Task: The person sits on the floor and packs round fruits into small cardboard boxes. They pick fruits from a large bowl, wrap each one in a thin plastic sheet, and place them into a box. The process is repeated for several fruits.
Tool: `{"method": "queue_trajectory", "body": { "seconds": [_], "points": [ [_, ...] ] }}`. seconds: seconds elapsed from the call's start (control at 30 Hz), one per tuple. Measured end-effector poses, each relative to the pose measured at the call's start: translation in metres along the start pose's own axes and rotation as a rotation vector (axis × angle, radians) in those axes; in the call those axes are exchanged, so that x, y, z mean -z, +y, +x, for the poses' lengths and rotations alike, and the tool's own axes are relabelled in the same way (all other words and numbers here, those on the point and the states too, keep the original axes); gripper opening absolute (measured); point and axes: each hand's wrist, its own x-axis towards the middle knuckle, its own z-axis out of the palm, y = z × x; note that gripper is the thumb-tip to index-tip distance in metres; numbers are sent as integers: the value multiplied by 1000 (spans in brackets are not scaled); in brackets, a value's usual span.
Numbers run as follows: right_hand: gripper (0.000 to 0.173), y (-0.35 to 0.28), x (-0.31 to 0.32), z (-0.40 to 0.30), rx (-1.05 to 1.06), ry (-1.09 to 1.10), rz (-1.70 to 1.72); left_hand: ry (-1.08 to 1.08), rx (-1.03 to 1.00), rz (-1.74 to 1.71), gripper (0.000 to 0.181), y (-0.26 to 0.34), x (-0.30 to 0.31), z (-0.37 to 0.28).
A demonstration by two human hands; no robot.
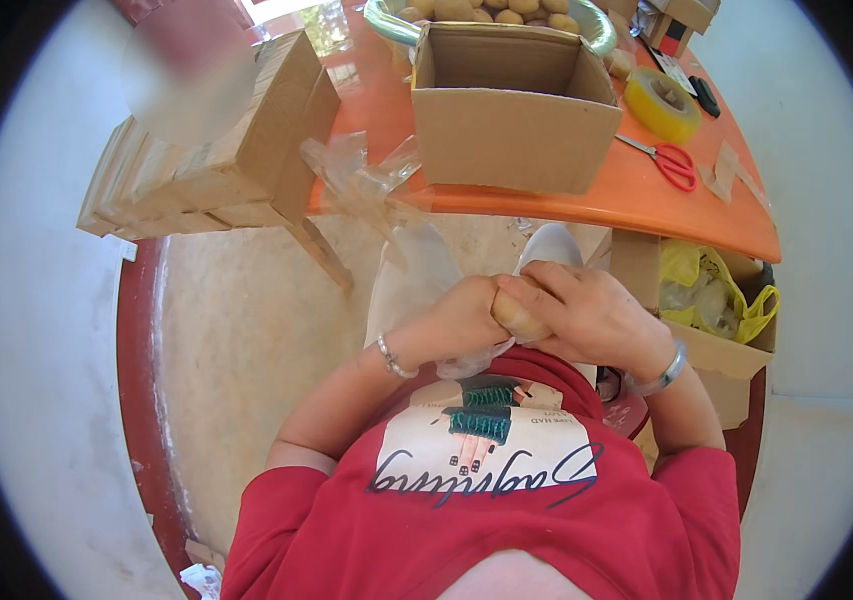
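Note:
Low in front of my lap, both hands meet around a yellowish-brown round potato or fruit (520, 315). My left hand (464, 311) grips its left side, with thin clear plastic (471, 363) bunched below the fingers. Across the top and right side of the piece lie the fingers of my right hand (584, 311). Whether the plastic wraps the whole piece is hidden by the hands. Beyond them, at the orange table's edge, stands an open cardboard box (516, 142). Behind this box is a plastic-lined basin (389, 28) of similar round produce (456, 10).
Clear plastic bags (366, 172) hang over the orange table's (471, 201) edge. Stacked cardboard (246, 157) stands left, beside a blurred person (190, 75). Red-handled scissors (674, 166) and yellow tape (660, 105) lie right. Below sits a carton (723, 352) holding a yellow bag (756, 315).

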Motion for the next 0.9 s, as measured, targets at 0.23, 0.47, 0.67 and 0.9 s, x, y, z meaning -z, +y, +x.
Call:
{"method": "queue_trajectory", "body": {
  "seconds": [0.23,0.47,0.67,0.9],
  "points": [
    [62,-22,-27,-5,-395,125,74,153,-166,121,24,-21,-8,7],
    [66,22,3,-13,-176,-178,901,-30,-52,2,27,-22,2,6],
    [63,37,6,5,-14,-292,868,-236,-204,-62,36,-14,6,18],
    [60,17,-12,5,-242,41,665,-62,-74,-75,41,-19,17,22]
  ]
}}
